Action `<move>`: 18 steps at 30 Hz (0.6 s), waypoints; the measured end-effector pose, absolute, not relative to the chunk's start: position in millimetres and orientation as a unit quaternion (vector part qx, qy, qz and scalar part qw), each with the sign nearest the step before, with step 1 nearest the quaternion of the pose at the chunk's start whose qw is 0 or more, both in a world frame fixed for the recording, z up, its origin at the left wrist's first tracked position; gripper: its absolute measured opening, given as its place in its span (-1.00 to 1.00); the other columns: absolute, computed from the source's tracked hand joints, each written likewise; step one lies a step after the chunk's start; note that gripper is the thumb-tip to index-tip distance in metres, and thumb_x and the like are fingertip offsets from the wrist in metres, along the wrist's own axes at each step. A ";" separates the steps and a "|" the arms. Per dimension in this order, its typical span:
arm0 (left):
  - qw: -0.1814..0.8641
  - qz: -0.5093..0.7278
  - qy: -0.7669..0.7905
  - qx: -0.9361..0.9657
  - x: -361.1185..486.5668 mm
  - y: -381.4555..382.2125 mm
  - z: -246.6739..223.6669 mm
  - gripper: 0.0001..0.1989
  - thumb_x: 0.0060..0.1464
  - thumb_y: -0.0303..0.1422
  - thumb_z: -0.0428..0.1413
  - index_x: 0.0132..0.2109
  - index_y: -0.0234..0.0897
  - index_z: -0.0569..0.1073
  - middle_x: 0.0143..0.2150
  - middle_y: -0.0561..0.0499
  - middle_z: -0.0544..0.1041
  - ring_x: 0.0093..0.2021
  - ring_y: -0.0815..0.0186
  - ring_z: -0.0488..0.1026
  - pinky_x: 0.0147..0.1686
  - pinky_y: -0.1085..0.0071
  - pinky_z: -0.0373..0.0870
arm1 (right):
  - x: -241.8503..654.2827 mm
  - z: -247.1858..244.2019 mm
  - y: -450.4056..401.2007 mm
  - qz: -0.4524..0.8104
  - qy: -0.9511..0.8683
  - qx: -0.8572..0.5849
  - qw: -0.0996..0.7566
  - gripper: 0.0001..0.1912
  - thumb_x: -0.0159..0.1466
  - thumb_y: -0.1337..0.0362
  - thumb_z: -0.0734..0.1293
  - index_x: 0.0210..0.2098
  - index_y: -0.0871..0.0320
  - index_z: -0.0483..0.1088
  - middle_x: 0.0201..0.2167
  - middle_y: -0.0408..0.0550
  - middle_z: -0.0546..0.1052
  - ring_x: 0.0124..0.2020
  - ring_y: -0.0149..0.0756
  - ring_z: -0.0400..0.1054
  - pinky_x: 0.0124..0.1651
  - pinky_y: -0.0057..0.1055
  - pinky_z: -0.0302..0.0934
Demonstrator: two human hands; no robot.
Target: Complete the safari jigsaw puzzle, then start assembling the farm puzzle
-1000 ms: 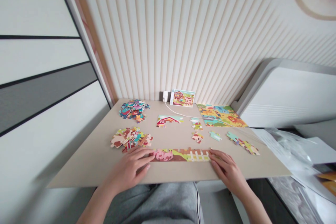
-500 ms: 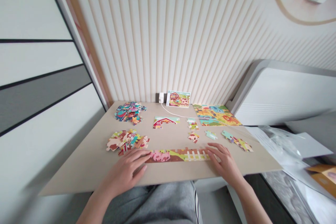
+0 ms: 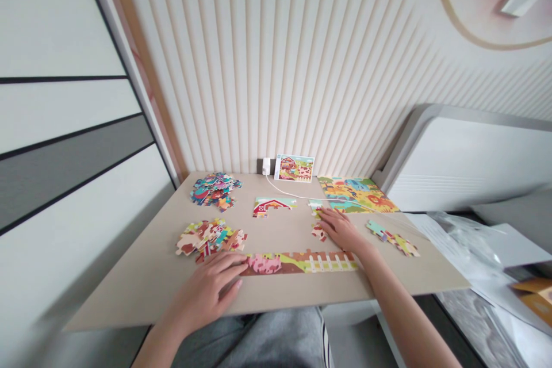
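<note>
A joined strip of puzzle pieces [image 3: 297, 263], with a pink patch and a white fence, lies along the front of the table. My left hand [image 3: 215, 283] rests at the strip's left end, fingers spread and holding nothing. Farther back, my right hand [image 3: 342, 231] lies with its fingers over the small green tractor section [image 3: 314, 205]. A brown-and-white cow section [image 3: 319, 233] shows beside its fingertips. The joined red barn roof section [image 3: 271, 205] sits left of that hand. A pile of farm pieces [image 3: 209, 237] lies beyond my left hand.
A blue-purple pile of pieces [image 3: 214, 188] sits at the back left. The picture card [image 3: 295, 168] leans on the wall near a white plug [image 3: 266, 166] and its cable. A finished animal puzzle [image 3: 362, 192] lies back right, with joined pieces [image 3: 392, 237] in front.
My right hand has moved from the strip's right end, up and to the left, onto the tractor section. My left hand stays by the strip. The view has tilted slightly.
</note>
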State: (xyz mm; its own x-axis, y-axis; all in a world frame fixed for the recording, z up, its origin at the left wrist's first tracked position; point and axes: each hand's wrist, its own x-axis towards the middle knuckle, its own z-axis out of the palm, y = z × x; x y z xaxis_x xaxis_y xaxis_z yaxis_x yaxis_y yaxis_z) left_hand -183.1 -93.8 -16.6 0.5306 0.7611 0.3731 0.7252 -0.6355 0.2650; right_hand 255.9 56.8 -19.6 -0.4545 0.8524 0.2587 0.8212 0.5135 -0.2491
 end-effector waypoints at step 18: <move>0.038 0.230 0.425 0.875 -183.8 -93.5 -18.8 -0.63 0.30 -0.33 0.09 0.21 -0.09 0.51 0.21 -0.06 0.53 0.22 0.13 0.46 0.22 0.18 0.46 | 257.2 -15.7 30.1 0.029 -0.823 -0.505 0.257 -0.60 0.47 -0.01 0.19 0.11 -0.08 0.54 0.12 0.00 0.56 0.17 -0.05 0.39 0.27 0.07 0.21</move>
